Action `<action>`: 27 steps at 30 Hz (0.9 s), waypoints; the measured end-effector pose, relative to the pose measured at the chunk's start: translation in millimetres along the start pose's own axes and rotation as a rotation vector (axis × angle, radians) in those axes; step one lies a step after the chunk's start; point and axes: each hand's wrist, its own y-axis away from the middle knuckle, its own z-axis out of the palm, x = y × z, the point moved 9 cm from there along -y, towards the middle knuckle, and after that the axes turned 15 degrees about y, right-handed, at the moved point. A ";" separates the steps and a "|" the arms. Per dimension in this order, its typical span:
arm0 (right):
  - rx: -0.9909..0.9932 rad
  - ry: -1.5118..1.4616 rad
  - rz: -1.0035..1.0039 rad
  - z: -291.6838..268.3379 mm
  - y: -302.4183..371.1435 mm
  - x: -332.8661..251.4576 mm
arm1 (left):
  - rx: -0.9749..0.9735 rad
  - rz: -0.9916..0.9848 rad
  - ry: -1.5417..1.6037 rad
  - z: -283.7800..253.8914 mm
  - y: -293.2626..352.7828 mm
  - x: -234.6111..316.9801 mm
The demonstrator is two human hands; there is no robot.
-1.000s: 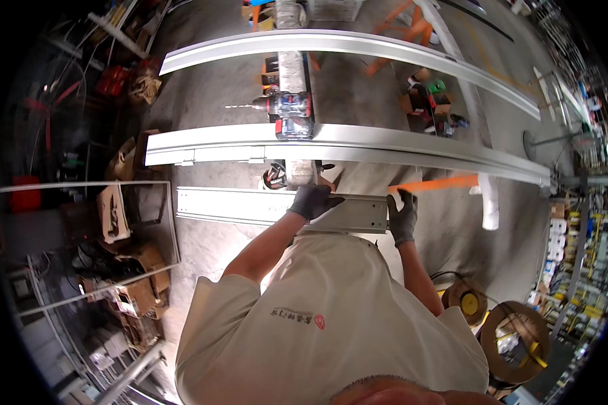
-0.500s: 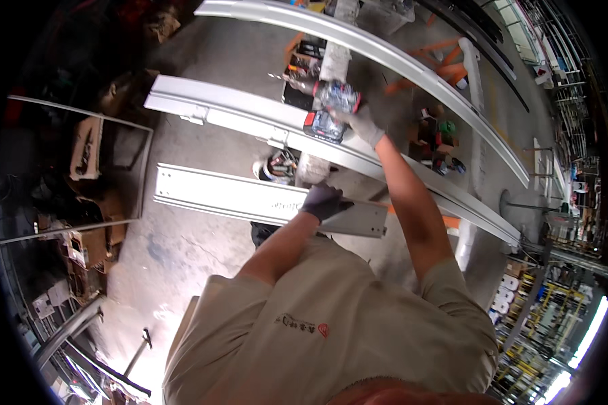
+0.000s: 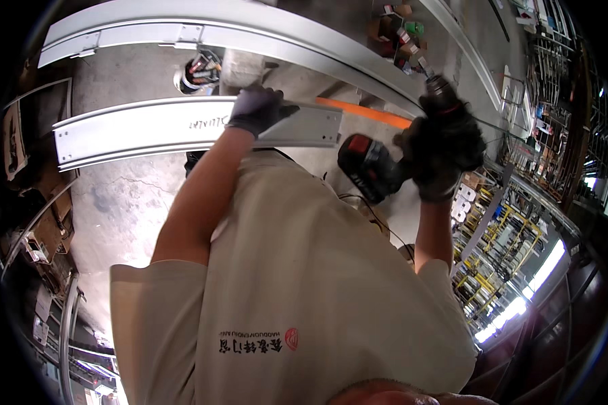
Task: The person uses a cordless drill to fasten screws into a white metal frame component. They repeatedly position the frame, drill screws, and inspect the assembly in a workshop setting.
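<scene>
In my right hand [image 3: 436,183], gloved and closed round the grip, is a cordless drill [image 3: 449,128]. The drill is held up close on the right; its bit points away from me and its battery pack juts to the left. My left hand [image 3: 258,111], in a dark glove, grips the far edge of a short white metal profile [image 3: 142,128] lying crosswise in front of my body. Dark handwriting shows on the profile, and small holes mark both its ends. Its underside is hidden.
Beyond it runs a long white metal rail [image 3: 250,30] with small brackets. A white bucket of tools [image 3: 184,79] stands on the floor between them. An orange bar [image 3: 365,113] passes near the profile's right end. Shelving with yellow frames [image 3: 500,250] is at the right.
My right hand has brought the drill from over the long rail back toward me and to the right. My left hand stays on the short profile. The whole view has shifted.
</scene>
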 end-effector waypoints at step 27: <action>0.037 0.810 0.498 -36.2 85.8 181.2 | -0.003 0.012 -0.118 5.7 -1.0 1.5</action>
